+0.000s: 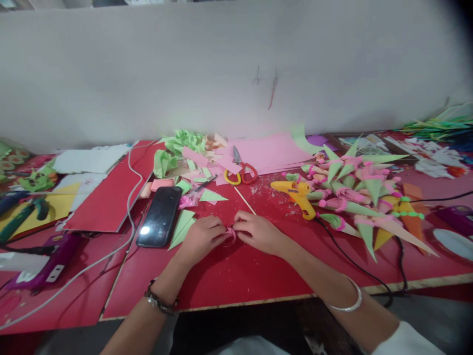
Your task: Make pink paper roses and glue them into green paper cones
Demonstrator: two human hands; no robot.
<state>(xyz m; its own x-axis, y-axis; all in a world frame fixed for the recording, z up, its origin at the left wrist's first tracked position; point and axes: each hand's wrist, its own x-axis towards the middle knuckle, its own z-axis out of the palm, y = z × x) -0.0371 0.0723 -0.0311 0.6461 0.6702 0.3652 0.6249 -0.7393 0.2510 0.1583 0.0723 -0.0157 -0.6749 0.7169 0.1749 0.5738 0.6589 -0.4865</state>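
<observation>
Both my hands meet over the red table, closed on a small pink paper curl made of thin looping strips. My left hand pinches it from one side, and my right hand grips it from the other. A thin wooden stick lies just beyond my right fingers. Light green paper triangles rest left of my left hand, beside a black phone. Farther back are scissors with one yellow and one red handle. A yellow glue gun lies to the right.
Green and pink paper cones form a heap at the right. Pink sheets and crumpled green paper lie at the back by the wall. A white cable crosses the left side, near a purple power strip.
</observation>
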